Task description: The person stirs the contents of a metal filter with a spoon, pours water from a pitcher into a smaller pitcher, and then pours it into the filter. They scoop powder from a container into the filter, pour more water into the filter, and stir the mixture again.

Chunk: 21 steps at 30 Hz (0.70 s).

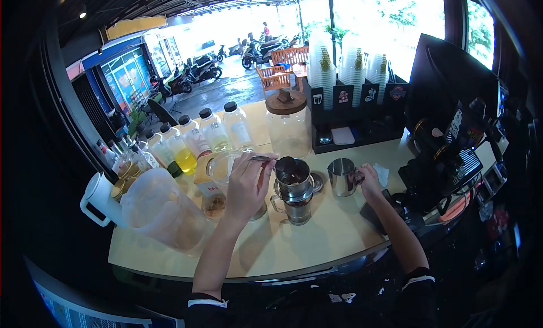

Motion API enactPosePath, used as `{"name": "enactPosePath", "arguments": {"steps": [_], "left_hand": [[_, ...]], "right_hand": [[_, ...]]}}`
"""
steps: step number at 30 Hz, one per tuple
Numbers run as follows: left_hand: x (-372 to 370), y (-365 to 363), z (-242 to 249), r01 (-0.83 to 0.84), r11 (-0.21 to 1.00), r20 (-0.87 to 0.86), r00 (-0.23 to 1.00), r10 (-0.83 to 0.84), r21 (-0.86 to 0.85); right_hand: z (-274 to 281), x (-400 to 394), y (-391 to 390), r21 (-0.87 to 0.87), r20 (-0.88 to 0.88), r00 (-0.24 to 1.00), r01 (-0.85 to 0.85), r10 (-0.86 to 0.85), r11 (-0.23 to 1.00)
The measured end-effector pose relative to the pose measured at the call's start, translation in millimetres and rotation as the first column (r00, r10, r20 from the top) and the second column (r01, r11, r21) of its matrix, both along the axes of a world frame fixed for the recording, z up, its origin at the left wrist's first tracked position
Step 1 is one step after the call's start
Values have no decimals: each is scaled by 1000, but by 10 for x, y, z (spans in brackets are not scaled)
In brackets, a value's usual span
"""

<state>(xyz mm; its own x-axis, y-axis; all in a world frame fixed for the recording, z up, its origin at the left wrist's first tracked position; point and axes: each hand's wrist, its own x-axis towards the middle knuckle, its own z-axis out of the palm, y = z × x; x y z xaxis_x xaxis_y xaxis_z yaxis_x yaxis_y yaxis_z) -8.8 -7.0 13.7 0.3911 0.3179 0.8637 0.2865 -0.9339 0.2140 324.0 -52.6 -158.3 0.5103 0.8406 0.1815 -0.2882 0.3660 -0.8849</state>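
Observation:
My left hand point(247, 183) pinches a spoon point(262, 158), whose far end reaches to the mouth of a metal coffee dripper point(295, 190). Dark contents show inside the dripper, but I cannot make out their exact form. The dripper sits on top of a glass mug point(298, 213) standing on the counter. To the right, my right hand point(369, 183) is closed around the handle of a steel pitcher point(341, 179). This pitcher stands upright, close to the counter top, and its inside is mostly hidden.
A large translucent plastic jug point(161, 209) and a white pitcher point(100, 199) stand at left. Several capped bottles point(211, 130) line the back, beside a wooden-lidded jar point(288, 124). Stacked cups point(322, 67) fill a black holder. A dark monitor point(447, 90) rises at right.

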Motion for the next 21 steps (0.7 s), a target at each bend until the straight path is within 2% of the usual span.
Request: {"name": "enactPosePath", "arguments": {"steps": [2,3,5,6,8,9,10,11,13,15,17,19,21], "left_hand": [[8,-1,-1,7,1000,3,1000,-7,4],[14,-9,0,12,1000,2,1000,-12,-12],[36,-21,4,21,999,1,1000,-21,-28],[49,-27,7,20,1000,-12,1000,-20,-8],[68,-44,27,19,1000,-23,1000,-19,13],[78,-53,49,16,999,-43,999,-14,50],[90,-64,70,13,996,-63,998,-7,87],[103,-78,86,13,996,-61,998,-8,88],[139,-101,118,44,996,-99,994,-36,84],[186,-116,134,37,993,-142,990,-21,115],[236,-156,151,32,989,-187,982,-5,144],[270,-212,174,63,988,-312,950,-17,138],[298,-173,98,62,979,-288,958,-4,193]], "right_hand": [[-10,8,-37,-158,103,993,73,-57,985],[-43,39,-47,-158,103,993,78,-62,984],[-129,134,-57,-176,288,957,74,-20,982],[-178,205,-48,-176,289,957,77,-24,981],[-249,335,-16,-289,461,885,82,64,954],[-158,323,-39,-288,463,884,83,63,954],[61,256,-107,-175,739,673,230,-27,957],[304,169,-175,-19,920,376,330,-113,944],[881,-123,-255,113,925,340,177,-168,978],[1515,-595,-463,41,894,445,21,-46,999],[1842,-926,-548,116,889,457,-166,-28,979],[2112,-1222,-633,133,911,411,-203,-39,970],[2151,-1342,-566,147,930,365,-243,-50,959]]}}
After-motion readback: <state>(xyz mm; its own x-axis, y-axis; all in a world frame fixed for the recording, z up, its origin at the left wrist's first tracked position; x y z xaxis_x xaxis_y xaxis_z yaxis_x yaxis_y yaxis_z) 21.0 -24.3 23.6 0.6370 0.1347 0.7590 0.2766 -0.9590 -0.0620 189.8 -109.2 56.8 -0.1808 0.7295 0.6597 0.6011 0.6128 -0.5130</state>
